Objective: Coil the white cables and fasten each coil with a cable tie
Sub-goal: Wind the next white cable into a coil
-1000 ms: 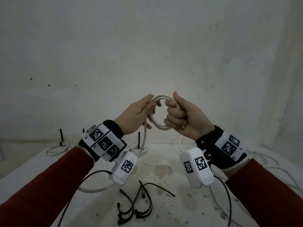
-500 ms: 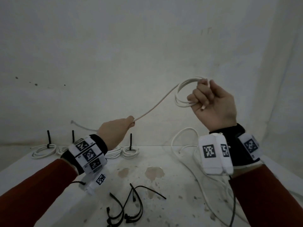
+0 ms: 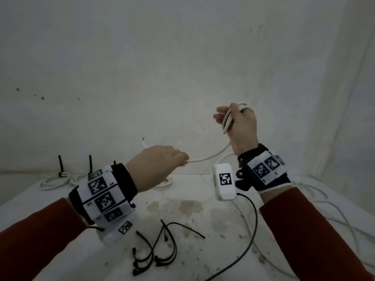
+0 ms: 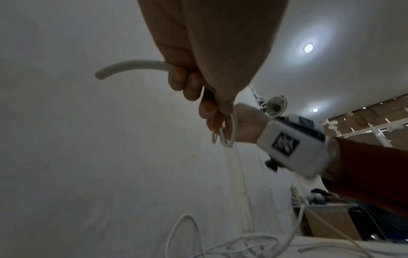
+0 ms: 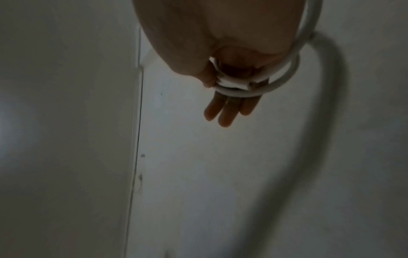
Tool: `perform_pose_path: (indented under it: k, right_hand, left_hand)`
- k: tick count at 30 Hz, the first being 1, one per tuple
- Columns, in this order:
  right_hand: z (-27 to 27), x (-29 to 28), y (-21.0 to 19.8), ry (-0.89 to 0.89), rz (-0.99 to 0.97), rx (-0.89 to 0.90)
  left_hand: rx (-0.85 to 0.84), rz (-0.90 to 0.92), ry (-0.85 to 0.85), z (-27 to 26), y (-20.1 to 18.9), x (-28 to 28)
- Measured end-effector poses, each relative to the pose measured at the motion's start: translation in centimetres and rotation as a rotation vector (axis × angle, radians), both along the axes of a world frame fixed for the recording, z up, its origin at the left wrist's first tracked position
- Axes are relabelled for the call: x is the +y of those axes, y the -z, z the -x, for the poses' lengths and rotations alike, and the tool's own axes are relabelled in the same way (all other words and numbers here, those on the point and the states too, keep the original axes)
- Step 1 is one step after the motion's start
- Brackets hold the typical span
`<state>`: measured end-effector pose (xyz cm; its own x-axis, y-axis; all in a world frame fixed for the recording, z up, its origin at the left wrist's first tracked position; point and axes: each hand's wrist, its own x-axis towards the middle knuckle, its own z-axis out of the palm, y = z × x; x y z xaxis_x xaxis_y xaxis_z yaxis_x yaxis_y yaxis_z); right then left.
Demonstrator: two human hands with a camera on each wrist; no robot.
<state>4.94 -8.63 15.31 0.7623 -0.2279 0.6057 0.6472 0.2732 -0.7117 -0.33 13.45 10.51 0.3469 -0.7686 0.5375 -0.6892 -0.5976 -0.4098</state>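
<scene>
My right hand (image 3: 227, 117) is raised at the centre right and holds a small coil of white cable (image 3: 228, 122). The thumb pinches the loops while the fingers (image 5: 227, 111) stick out straight through the coil (image 5: 284, 78). From the coil the cable (image 3: 211, 157) sags down to the left into my left hand (image 3: 183, 158). The left hand's fingers (image 4: 187, 83) are curled round the cable near its free end. A short tail (image 3: 144, 143) pokes up behind that hand, also seen in the left wrist view (image 4: 130, 65).
Several loose black cable ties (image 3: 160, 254) lie on the stained white table (image 3: 203, 266) near the front. Tied coils (image 3: 53, 179) with upright black ties sit at the back left by the wall. Loose white cables (image 3: 324, 209) trail across the right side.
The hands have come closer together and the cable between them now sags. My left hand has slid along to near the cable's end. My right hand's fingers have straightened.
</scene>
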Motion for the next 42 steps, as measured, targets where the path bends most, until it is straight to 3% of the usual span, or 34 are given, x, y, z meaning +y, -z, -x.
perform_pose_path:
  k: [4, 6, 9, 11, 13, 17, 23, 25, 30, 34, 39, 42]
  right_hand:
    - [-0.4, 0.0, 2.3, 0.135, 0.588, 0.006]
    - [0.4, 0.2, 3.3, 0.168, 0.895, 0.006]
    - [1.6, 0.6, 4.4, 0.097, 1.188, -0.011]
    - [2.3, 0.7, 4.7, -0.08, 1.165, 0.038]
    - [2.9, 0.7, 4.5, -0.263, 1.019, 0.115]
    - [4.5, 1.1, 3.7, -0.401, 0.836, 0.17]
    - [5.5, 2.8, 2.4, -0.525, 0.441, 0.213]
    - [5.7, 3.2, 2.0, -0.569, 0.375, 0.233]
    - [6.0, 3.5, 1.6, -0.653, 0.361, 0.268]
    - [5.7, 3.3, 2.4, -0.66, 0.387, 0.278]
    - [5.5, 3.5, 2.9, -0.35, 0.503, 0.22]
    - [5.1, 3.7, 3.4, -0.225, 0.531, 0.157]
  left_hand:
    - [-0.021, 0.026, 0.009, 0.4, -2.4, 0.8]
    - [0.076, 0.051, 0.023, 0.7, -3.1, 1.2]
    - [0.075, 0.09, 0.035, 0.6, -3.7, 1.4]
    - [0.087, 0.17, 0.039, 0.0, -3.9, 1.7]
    - [0.185, 0.246, 0.028, -0.6, -4.1, 2.0]
    - [0.28, 0.416, 0.038, -1.5, -3.5, 2.1]
    - [0.794, 0.708, 0.249, -0.6, -2.0, 0.2]
    - [0.786, 0.752, 0.288, -0.6, -1.9, -0.5]
    - [0.511, 0.763, 0.222, -0.8, -2.6, -0.8]
    - [0.635, 0.682, 0.248, -1.1, -2.5, -0.7]
    - [0.58, 0.741, 0.19, -1.3, -1.7, -0.9]
    - [0.676, 0.804, 0.256, -1.4, -1.4, -1.1]
